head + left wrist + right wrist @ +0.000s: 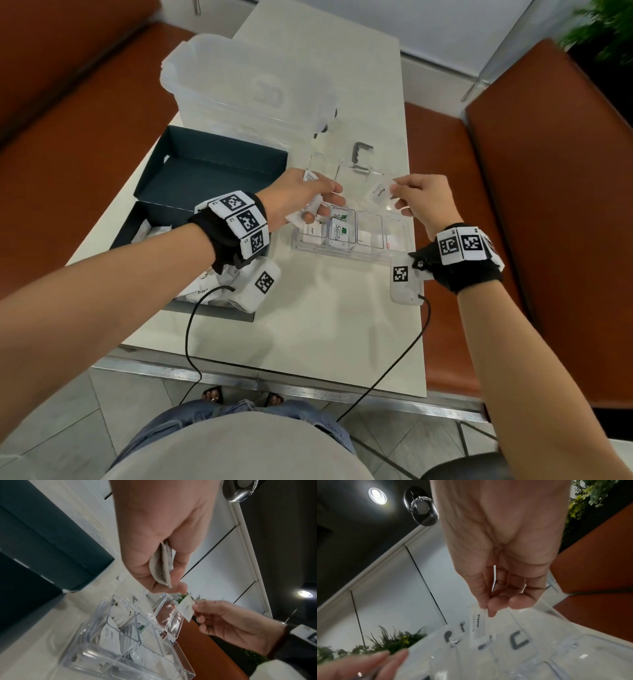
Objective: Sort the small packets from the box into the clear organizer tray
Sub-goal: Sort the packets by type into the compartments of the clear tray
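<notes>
Our left hand [301, 195] grips several packets [310, 202] above the tray [349, 251]. Our right hand [424, 202] pinches one pepper packet [381, 190].

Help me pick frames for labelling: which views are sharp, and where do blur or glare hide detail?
Head view: mostly sharp, edges bent by the wide lens, and the clear organizer tray is readable. Left wrist view: the tray smears near the bottom. Right wrist view: motion blur throughout, ceiling lamp flares, yet the pepper packet stays legible.
</notes>
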Tool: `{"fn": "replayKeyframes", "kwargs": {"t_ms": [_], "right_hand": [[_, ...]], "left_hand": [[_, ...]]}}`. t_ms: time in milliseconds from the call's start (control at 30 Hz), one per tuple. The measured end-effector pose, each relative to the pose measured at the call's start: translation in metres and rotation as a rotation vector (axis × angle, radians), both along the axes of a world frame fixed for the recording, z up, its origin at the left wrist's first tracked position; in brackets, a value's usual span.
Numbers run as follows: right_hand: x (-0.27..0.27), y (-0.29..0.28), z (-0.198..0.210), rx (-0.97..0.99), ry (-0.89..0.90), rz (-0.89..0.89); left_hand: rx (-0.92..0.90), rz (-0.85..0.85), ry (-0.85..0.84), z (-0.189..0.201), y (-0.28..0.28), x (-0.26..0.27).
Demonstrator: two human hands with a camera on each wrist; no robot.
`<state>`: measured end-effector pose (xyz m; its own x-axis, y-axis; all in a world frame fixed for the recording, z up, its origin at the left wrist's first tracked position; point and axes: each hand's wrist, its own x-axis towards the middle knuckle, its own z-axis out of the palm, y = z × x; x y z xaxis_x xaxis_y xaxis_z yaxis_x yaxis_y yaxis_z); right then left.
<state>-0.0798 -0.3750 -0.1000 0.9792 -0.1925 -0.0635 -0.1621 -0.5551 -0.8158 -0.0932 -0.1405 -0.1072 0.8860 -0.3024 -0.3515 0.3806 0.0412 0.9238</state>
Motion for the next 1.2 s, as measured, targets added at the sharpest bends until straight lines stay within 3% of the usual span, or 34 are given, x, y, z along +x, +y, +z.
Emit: {"fn": "replayKeyframes", "kwargs": {"t_ms": [167, 367, 600, 900, 1200], "right_hand": [[-0.001, -0.008, -0.018, -0.086, 0.032, -0.031], [0.001, 0.051, -0.031, -0.154, -0.017, 0.167], [0.01, 0.099, -0.042, -0.499, 0.093, 0.385], [0.005, 0.114, -0.055, -0.819, 0.059, 0.407], [-0.003, 0.117, -0.055, -0.906, -0.005, 0.472]], "left_hand": [[-0.051, 0.128, 0.029, 0.005, 0.0, 0.008], [-0.073, 0.218, 0.034, 0.009, 0.005, 0.01], [-0.048, 0.239, 0.021, 0.008, 0.017, 0.008], [-0.083, 0.237, 0.034, 0.002, 0.026, 0.005], [-0.11, 0.222, 0.059, 0.002, 0.027, 0.009]]}}
